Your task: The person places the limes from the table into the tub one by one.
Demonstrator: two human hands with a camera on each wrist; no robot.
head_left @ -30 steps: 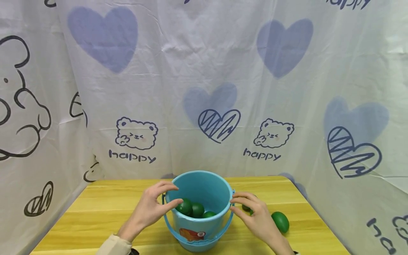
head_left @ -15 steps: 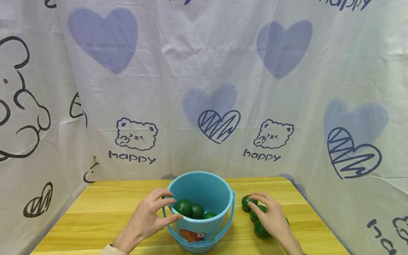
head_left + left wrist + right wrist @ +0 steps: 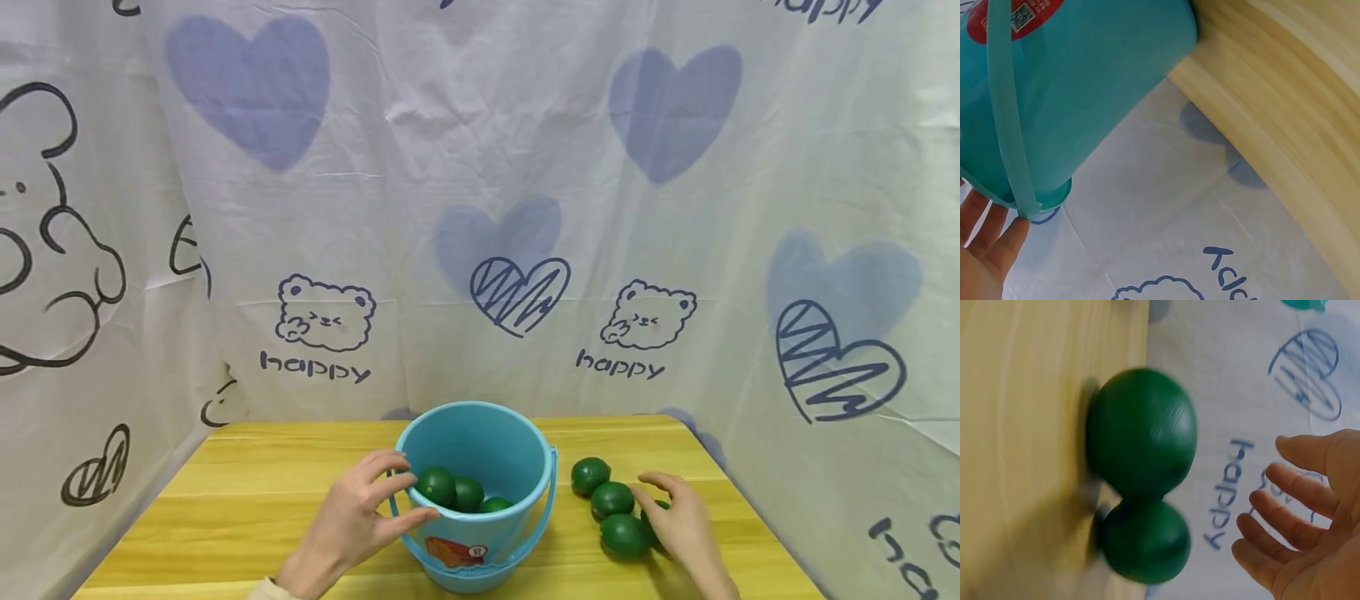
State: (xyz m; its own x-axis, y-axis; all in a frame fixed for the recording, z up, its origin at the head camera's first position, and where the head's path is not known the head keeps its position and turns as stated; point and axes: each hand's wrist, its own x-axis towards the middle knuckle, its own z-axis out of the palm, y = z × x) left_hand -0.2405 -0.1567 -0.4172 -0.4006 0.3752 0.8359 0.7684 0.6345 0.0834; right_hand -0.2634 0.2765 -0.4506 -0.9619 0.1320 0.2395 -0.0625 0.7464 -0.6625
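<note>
A light-blue bucket (image 3: 476,525) with its handle down in front stands at the middle of the table. Three dark green egg-shaped fruits (image 3: 436,487) show inside it. My left hand (image 3: 352,517) is at the bucket's left rim, fingers and thumb spread; in the left wrist view, fingertips (image 3: 1015,234) touch the rim near the handle joint. Several more green fruits (image 3: 612,501) lie grouped to the right of the bucket. My right hand (image 3: 678,521) is beside that group, partly covering the rightmost fruit (image 3: 656,527). Its fingers (image 3: 1288,515) are spread with nothing between them.
The yellow wood-grain table (image 3: 285,467) ends at a back edge just behind the bucket. A white printed cloth (image 3: 420,350) hangs behind the table and along both sides.
My right hand has moved from the bucket's right rim to the right, beyond most of the loose fruits, uncovering several. My left thumb has shifted from above the opening to the front rim.
</note>
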